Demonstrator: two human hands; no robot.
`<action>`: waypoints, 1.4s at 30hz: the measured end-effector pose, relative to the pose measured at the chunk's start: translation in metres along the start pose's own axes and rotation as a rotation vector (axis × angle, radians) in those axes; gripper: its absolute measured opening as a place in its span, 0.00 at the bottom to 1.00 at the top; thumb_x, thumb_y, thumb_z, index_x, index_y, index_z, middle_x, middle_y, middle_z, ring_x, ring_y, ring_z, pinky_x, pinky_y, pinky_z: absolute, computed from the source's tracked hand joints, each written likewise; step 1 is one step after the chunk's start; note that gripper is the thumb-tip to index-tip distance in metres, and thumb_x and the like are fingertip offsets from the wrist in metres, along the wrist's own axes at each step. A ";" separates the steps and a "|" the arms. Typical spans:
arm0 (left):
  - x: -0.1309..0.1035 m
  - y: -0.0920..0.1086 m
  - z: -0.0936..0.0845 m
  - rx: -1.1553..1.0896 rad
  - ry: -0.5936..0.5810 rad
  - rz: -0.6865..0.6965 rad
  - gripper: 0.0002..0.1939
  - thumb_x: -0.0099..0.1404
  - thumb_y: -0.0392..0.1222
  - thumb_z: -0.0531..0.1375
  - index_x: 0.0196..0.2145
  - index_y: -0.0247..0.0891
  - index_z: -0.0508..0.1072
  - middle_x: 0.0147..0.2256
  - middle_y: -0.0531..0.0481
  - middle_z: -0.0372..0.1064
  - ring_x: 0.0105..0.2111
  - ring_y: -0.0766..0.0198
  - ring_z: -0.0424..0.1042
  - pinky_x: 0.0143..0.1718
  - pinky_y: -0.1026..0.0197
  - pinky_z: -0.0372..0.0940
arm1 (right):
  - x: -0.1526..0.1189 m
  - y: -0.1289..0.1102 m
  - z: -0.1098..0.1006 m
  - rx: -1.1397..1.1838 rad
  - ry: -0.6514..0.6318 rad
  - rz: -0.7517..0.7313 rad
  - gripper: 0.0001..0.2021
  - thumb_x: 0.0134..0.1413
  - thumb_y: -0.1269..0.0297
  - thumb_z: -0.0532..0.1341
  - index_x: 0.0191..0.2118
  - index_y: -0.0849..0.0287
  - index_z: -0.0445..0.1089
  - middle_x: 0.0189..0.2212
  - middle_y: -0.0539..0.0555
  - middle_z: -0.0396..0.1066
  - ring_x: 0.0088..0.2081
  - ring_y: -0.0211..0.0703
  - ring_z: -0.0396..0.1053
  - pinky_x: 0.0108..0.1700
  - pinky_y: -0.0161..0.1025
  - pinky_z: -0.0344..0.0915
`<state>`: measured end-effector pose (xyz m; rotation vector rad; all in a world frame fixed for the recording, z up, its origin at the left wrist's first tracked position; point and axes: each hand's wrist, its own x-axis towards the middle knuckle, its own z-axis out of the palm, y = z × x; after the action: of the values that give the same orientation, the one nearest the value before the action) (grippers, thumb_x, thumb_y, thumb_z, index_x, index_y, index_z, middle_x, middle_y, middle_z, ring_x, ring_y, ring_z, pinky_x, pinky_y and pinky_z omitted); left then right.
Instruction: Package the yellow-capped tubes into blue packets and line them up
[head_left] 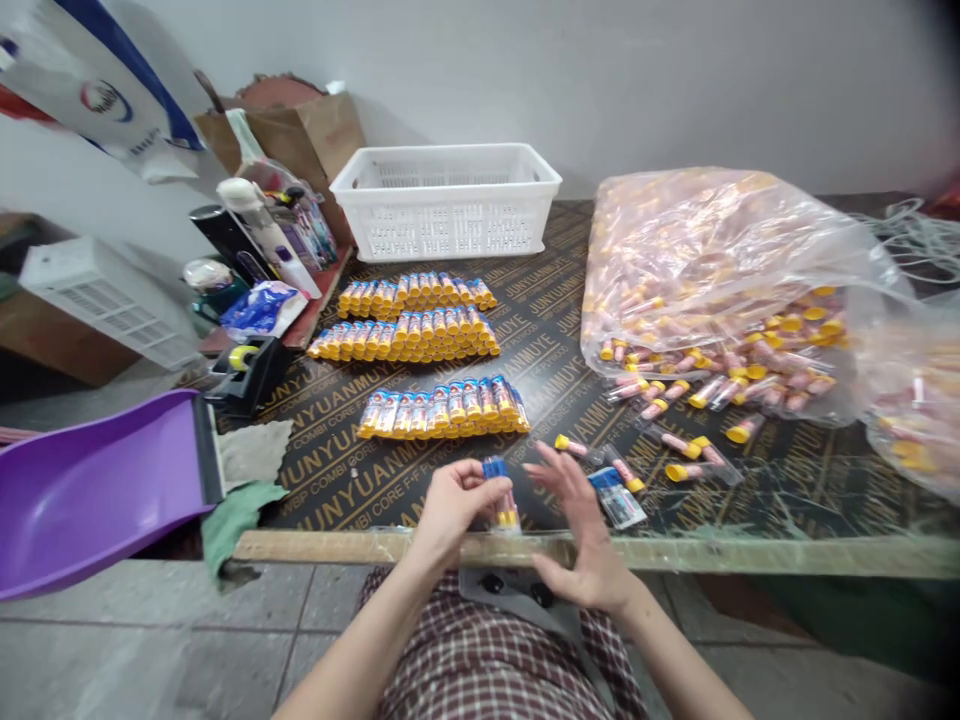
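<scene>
My left hand (454, 505) is closed on a small clear tube (507, 508) with a blue printed top and yellow at its lower end, just above the table's front edge. My right hand (583, 535) is open beside it, fingers apart and slightly blurred, with nothing in it. Close to the right fingers lies a small stack of blue and white printed labels (619, 498). Loose clear tubes with yellow caps and pink contents, such as one tube (682, 445), lie to the right. Further back, yellow-and-blue labelled tubes (446, 408) are lined up in stacked rows.
A white plastic basket (450, 225) stands by the wall. On the right is a big clear bag (697, 240) spilling capped tubes. A tape dispenser (244, 375), bottles (244, 205) and a purple dustpan (112, 480) are at left. The wooden table edge (337, 547) runs in front of me.
</scene>
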<state>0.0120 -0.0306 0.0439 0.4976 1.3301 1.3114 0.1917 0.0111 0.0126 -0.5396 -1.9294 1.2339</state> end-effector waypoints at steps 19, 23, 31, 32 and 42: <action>0.034 0.009 -0.032 1.154 0.277 0.583 0.12 0.61 0.49 0.58 0.27 0.39 0.72 0.25 0.51 0.69 0.27 0.64 0.66 0.32 0.64 0.56 | 0.017 0.029 -0.057 -0.584 0.236 0.098 0.24 0.54 0.60 0.61 0.57 0.54 0.61 0.55 0.59 0.61 0.55 0.53 0.60 0.54 0.54 0.60; 0.034 -0.029 -0.018 1.266 0.005 0.411 0.07 0.54 0.42 0.65 0.29 0.39 0.71 0.30 0.51 0.68 0.31 0.62 0.67 0.32 0.64 0.55 | 0.037 0.055 -0.066 -0.836 0.041 0.092 0.19 0.53 0.61 0.62 0.51 0.58 0.67 0.42 0.59 0.72 0.44 0.54 0.64 0.47 0.54 0.63; 0.036 -0.037 -0.019 1.048 0.073 0.303 0.06 0.51 0.35 0.64 0.26 0.39 0.69 0.23 0.56 0.66 0.25 0.66 0.64 0.28 0.65 0.52 | 0.046 0.050 -0.056 -0.762 0.029 0.078 0.22 0.57 0.69 0.54 0.59 0.56 0.59 0.37 0.56 0.66 0.36 0.47 0.66 0.41 0.46 0.66; 0.035 -0.038 -0.020 0.997 0.077 0.294 0.06 0.50 0.34 0.64 0.27 0.39 0.69 0.22 0.56 0.66 0.24 0.66 0.63 0.28 0.65 0.52 | 0.045 0.043 -0.053 -0.691 0.078 0.086 0.23 0.58 0.68 0.54 0.60 0.56 0.56 0.37 0.56 0.66 0.35 0.45 0.66 0.40 0.44 0.66; 0.027 -0.030 -0.006 -0.066 0.120 -0.013 0.16 0.46 0.47 0.68 0.27 0.36 0.68 0.21 0.54 0.68 0.22 0.69 0.67 0.27 0.64 0.64 | 0.005 -0.009 -0.027 -0.283 0.383 0.170 0.08 0.56 0.66 0.60 0.42 0.53 0.72 0.41 0.55 0.70 0.44 0.47 0.68 0.43 0.43 0.68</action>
<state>0.0112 -0.0179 0.0047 0.3695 1.3812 1.3878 0.2108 0.0258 0.0290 -1.0261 -1.7592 0.8798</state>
